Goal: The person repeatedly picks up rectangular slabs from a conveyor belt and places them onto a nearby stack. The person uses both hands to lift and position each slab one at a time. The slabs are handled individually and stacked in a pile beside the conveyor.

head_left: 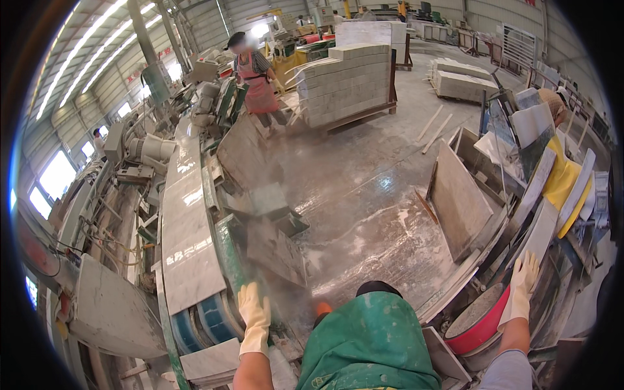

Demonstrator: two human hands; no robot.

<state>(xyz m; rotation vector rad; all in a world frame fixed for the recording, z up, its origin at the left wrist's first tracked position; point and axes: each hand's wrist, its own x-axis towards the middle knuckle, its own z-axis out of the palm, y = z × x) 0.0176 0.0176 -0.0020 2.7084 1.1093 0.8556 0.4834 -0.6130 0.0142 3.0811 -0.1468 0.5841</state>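
Note:
Wearing a cream rubber glove, my left hand (253, 318) is open, its fingers stretched out beside the green rail (229, 250) of a conveyor. Wet pale stone slabs (188, 240) lie in a row on that conveyor, with blue belting (211, 320) showing past their near end. My right hand (522, 285), gloved alike, is also open, fingers extended above a red round tub (481, 328). Its fingertips are near the lower end of a long pale stone strip (541, 237); whether they touch it I cannot tell. Neither hand holds anything visible.
A person in a pink apron (257, 81) stands beyond the conveyor, near stacked stone blocks (348, 84). Another person (554, 103) bends at the far right. A leaning stone slab (455, 201) and yellow cloth (564, 172) are on the right. The floor (364, 214) looks wet.

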